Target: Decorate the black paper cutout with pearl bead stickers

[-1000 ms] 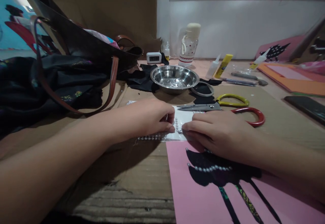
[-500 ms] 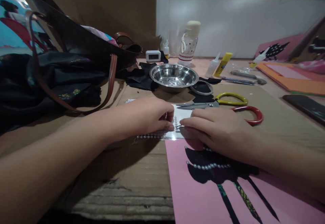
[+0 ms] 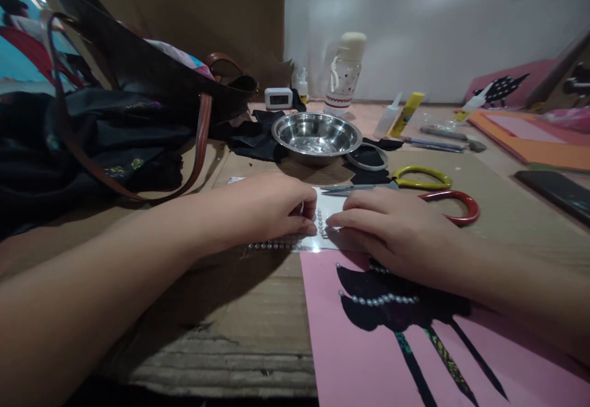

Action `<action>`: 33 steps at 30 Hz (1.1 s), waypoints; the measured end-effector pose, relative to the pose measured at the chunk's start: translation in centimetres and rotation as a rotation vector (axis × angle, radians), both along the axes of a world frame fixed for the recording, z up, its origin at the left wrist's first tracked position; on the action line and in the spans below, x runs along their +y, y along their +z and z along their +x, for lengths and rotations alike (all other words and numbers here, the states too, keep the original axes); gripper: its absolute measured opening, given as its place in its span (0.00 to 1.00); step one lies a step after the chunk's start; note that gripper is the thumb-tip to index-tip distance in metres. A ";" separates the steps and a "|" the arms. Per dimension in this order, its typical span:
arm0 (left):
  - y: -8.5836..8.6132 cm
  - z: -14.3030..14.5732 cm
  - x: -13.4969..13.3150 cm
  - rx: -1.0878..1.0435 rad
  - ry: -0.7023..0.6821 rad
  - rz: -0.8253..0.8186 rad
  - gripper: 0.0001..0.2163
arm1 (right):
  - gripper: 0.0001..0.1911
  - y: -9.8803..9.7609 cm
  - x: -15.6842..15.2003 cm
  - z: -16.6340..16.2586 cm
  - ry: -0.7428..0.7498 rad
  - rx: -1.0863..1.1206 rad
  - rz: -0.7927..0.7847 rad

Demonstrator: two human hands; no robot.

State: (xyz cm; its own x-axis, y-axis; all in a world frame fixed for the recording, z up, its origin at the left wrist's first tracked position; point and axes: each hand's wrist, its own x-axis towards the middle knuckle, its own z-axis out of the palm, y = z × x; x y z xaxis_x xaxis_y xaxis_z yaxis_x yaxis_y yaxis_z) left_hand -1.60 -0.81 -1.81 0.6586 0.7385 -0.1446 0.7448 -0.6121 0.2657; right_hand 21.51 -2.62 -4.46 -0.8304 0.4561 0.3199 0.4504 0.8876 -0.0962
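A white sheet of stick-on pearls [image 3: 341, 241] lies under both hands, partly covered by them. A short row of pearls [image 3: 319, 219] stands between my fingertips, and another runs along the near edge. My left hand [image 3: 281, 207] is closed, its thumb and curled fingers at the sheet beside the row. My right hand [image 3: 391, 229] rests just to the right, fingers closed around a thin metal tool whose fine tip [image 3: 326, 233] touches near the pearls; its grip hides the rest. Below lies pink paper [image 3: 350, 364] with a black cut-out [image 3: 405, 315] trimmed with pearl rows.
Scissors [image 3: 424, 176] with yellow and red handles lie behind my right hand. Farther back are a steel bowl [image 3: 317, 136], tape ring [image 3: 369, 158], bottle [image 3: 345, 75], glue stick [image 3: 408, 115] and timer [image 3: 278, 98]. A dark bag [image 3: 138, 69] stands left; a phone [image 3: 553, 195] lies right.
The tool tip in my right hand has shifted slightly at the pearl row. My left hand keeps its place. The whole view has moved a little.
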 end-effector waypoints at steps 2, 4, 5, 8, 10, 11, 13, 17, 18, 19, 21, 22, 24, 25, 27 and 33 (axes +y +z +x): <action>0.0 0.0 0.0 0.004 -0.004 0.004 0.08 | 0.12 0.0 0.0 0.1 0.013 -0.006 -0.051; 0.1 0.0 -0.1 0.013 -0.003 0.011 0.08 | 0.12 -0.1 0.0 0.1 0.019 -0.007 -0.086; 0.1 0.0 -0.1 0.019 -0.002 0.014 0.08 | 0.12 -0.1 0.0 0.1 0.020 -0.006 -0.095; 0.2 0.0 -0.2 0.026 -0.002 0.018 0.08 | 0.12 -0.1 0.1 0.1 0.018 -0.024 -0.108; 0.3 0.1 -0.2 0.028 0.002 0.014 0.08 | 0.12 -0.1 0.1 0.1 0.016 -0.040 -0.107; 0.3 0.2 -0.3 0.028 0.004 0.013 0.08 | 0.12 -0.1 0.1 0.1 0.016 -0.048 -0.105; 0.3 0.2 -0.3 0.031 0.008 0.014 0.08 | 0.11 -0.1 0.0 0.0 0.020 -0.052 -0.097; 0.3 0.2 -0.3 0.040 0.006 0.020 0.07 | 0.11 -0.4 0.0 0.2 0.024 -0.055 -0.063; 0.3 0.2 -0.3 0.039 0.004 0.022 0.08 | 0.11 -0.5 0.0 0.3 0.021 -0.057 -0.048; 0.3 0.2 -0.3 0.039 0.003 0.022 0.08 | 0.10 -0.6 0.0 0.4 0.021 -0.059 -0.035; 0.3 0.2 -0.3 0.043 0.002 0.019 0.08 | 0.10 -0.7 0.0 0.5 0.026 -0.066 -0.035; 0.3 0.2 -0.3 0.046 0.002 0.017 0.08 | 0.09 -0.7 0.0 0.5 0.030 -0.066 -0.043; 0.3 0.1 -0.2 0.048 0.007 0.013 0.08 | 0.10 -0.5 0.0 0.5 0.029 -0.049 -0.056; 0.3 0.1 -0.2 0.047 0.010 0.010 0.08 | 0.10 -0.4 0.0 0.4 0.021 -0.034 -0.057; 0.2 0.1 -0.2 0.044 0.013 0.010 0.08 | 0.11 -0.3 -0.1 0.3 0.005 -0.013 -0.052; -0.2 -0.1 0.0 0.013 -0.012 0.028 0.08 | 0.07 -0.3 -0.3 0.0 -0.004 -0.025 -0.025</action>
State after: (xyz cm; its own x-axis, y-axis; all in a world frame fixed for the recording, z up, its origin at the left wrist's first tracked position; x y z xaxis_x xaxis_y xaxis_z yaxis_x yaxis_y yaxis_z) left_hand -1.71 -0.85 -1.98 0.6655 0.7346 -0.1323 0.7407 -0.6281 0.2385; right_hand 21.54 -2.89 -4.78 -0.8363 0.4669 0.2875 0.4563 0.8833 -0.1071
